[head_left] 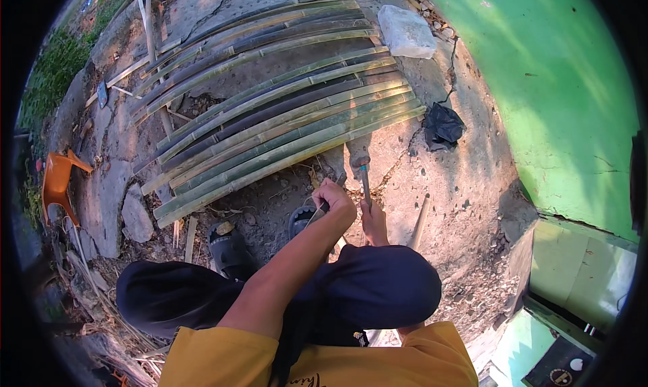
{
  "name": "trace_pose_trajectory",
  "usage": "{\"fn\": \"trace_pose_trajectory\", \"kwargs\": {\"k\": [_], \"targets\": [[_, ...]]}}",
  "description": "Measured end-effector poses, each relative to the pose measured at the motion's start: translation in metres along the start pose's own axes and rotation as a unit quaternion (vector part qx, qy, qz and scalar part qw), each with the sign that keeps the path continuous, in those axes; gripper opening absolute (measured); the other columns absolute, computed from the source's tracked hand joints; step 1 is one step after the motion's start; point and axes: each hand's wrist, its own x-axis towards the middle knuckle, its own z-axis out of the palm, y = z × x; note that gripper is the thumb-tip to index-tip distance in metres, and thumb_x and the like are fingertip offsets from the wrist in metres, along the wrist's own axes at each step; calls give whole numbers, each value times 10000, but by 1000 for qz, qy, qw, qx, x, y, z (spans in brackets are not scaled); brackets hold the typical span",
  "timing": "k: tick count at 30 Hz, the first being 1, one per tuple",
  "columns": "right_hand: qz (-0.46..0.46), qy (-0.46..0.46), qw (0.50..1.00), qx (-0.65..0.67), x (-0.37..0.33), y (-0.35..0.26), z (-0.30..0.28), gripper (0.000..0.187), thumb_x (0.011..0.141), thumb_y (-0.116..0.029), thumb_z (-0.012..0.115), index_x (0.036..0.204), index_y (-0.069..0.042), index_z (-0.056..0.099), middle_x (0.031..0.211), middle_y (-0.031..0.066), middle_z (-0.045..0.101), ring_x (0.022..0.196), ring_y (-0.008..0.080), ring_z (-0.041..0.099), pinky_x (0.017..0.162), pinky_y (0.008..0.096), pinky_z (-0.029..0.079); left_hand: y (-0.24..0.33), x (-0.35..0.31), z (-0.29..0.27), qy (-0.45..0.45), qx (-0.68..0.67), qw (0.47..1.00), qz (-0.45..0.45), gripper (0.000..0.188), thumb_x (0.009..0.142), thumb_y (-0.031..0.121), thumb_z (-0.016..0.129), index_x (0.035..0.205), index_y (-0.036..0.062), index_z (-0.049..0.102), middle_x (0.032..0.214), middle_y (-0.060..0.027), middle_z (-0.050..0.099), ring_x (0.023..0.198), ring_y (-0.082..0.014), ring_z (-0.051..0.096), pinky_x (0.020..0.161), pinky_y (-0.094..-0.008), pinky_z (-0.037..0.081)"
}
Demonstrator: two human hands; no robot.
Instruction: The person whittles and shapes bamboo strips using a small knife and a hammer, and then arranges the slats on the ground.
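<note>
My right hand (pixel 373 223) is closed round the handle of a hammer (pixel 364 177), whose head points away from me over the concrete. Beside it, my left hand (pixel 334 201) grips a dark-handled tool (pixel 323 207); its kind is mostly hidden by my fingers. Both hands are close together above the ground in front of my knees. Just beyond them lies a row of split bamboo poles (pixel 290 140), side by side and slanting up to the right. The hammer's head is near the closest pole's right part.
A whitish block (pixel 407 32) rests by the poles' far right ends, with a crumpled black plastic bag (pixel 443 127) nearer. An orange plastic chair (pixel 59 184) is at the left. A green wall (pixel 540 69) bounds the right. A bamboo strip (pixel 420 221) lies right of my hand.
</note>
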Motion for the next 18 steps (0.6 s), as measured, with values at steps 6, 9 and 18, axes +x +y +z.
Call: {"fn": "trace_pose_trajectory", "kwargs": {"k": [6, 9, 18], "targets": [[-20, 97, 980, 175, 1, -15, -15, 357, 1049, -338, 464, 1020, -6, 592, 622, 78, 516, 562, 173, 503, 550, 357, 404, 7, -1, 0, -1, 26, 1000, 8, 338, 823, 43, 668, 1161, 62, 651, 1062, -81, 531, 718, -225, 629, 462, -425, 482], [-109, -28, 994, -8, 0, 0, 0, 369, 1030, -360, 476, 1075, -14, 596, 783, 261, 633, 757, 461, 610, 687, 492, 452, 8, -2, -6, 0, 24, 999, 22, 360, 811, 39, 682, 1168, 73, 654, 1090, -90, 529, 775, -234, 624, 477, -428, 490], [-54, 72, 996, 24, -16, -27, -7, 314, 1033, -307, 486, 1059, -19, 608, 781, 261, 626, 766, 464, 616, 653, 487, 451, 4, -8, -12, -18, 42, 998, 38, 352, 815, 87, 701, 1165, 79, 663, 1092, -96, 510, 816, -264, 634, 525, -457, 503]]}}
